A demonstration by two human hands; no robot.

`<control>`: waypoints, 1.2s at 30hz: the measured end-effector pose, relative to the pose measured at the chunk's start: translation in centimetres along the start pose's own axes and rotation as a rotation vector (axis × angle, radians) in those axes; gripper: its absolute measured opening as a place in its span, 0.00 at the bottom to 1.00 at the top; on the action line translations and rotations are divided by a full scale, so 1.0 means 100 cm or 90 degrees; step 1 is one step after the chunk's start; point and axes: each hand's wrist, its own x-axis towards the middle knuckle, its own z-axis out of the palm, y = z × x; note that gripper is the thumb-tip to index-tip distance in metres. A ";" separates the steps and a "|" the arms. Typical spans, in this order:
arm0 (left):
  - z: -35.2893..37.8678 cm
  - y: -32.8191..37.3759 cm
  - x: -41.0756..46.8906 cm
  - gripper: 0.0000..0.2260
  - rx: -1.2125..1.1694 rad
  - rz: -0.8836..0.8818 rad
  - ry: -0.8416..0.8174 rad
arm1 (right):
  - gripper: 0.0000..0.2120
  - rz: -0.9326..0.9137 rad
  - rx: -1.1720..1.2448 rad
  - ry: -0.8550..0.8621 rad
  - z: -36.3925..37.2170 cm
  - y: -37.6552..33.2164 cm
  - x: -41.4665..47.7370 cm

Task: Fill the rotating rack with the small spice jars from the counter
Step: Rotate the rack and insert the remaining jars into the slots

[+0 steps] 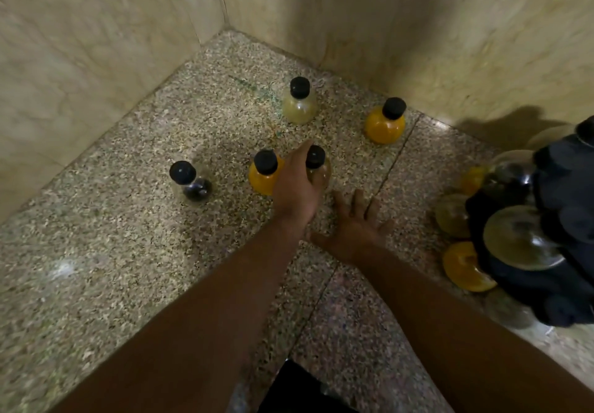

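- At far left: tiled wall meets speckled counter along a slanted edge; wide bare stretch of counter at lower left, free for movement.
- Left of centre: dark-filled jar, black cap, upright, standing alone, well apart from the wall edge.
- Centre: orange jar, black cap, upright, touching or just beside the left hand.
- Left hand reaching between two jars, fingers curled down around the amber jar; index finger extended past its cap; firm grip or only contact, cannot tell.
- Behind, toward the corner: pale yellow jar, black cap, upright, open counter all round it.
- Corner seam of the two walls straight above that jar; clear room between jar and seam.
- Right hand flat on the counter, palm down, fingers spread, holding nothing, just beside the left wrist.
- Right of centre: second orange jar, black cap, upright, near the right wall base.
- Grout line running diagonally past the right hand.
- Far right: rotating rack, dark frame, partly cut by the picture edge, carrying round jars on their sides: yellow-orange, pale and dark contents visible; exact count unclear.
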 end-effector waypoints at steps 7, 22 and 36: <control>0.001 0.015 -0.011 0.28 -0.010 -0.025 -0.019 | 0.37 -0.025 0.099 0.136 -0.010 0.008 -0.011; 0.002 0.090 -0.102 0.23 -0.009 0.048 0.002 | 0.17 -0.021 0.398 0.408 -0.021 0.062 -0.121; 0.042 0.154 -0.197 0.23 -0.064 0.138 -0.107 | 0.12 0.104 0.965 0.530 -0.039 0.153 -0.219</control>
